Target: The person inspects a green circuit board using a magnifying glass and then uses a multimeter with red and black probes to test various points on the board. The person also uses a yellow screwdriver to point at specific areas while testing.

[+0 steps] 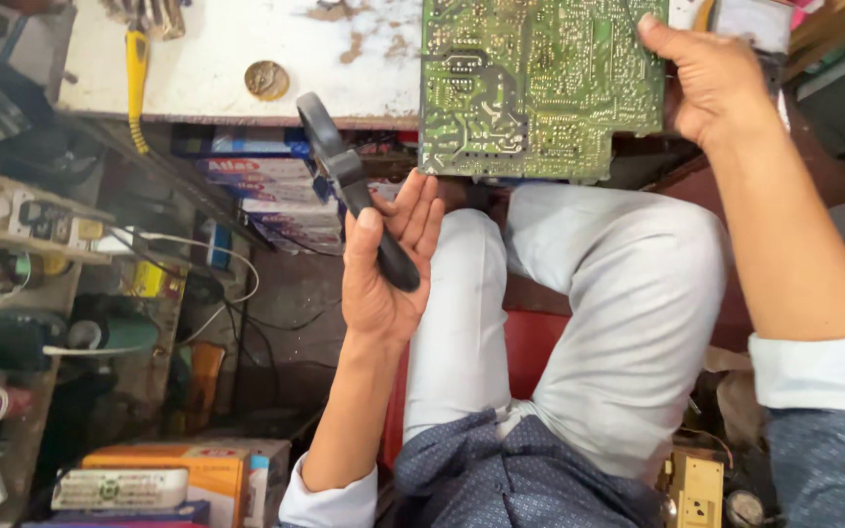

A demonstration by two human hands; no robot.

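My left hand (383, 269) grips the black handle of a magnifying glass (349, 181), whose round lens end points up toward the worn white tabletop (227, 59). My right hand (706, 83) holds the right edge of a large green circuit board (540, 83), solder side up, resting partly on the tabletop's front edge and over my knees. The lens end sits just left of the board's lower left corner.
A yellow-handled tool (136, 73) and a round brass disc (267, 79) lie on the tabletop. Stacked boxes (266, 186) sit under it. At left a cluttered shelf holds a switch board (26, 215), wires and cartons (168, 474). My legs in light trousers (579, 313) fill the middle.
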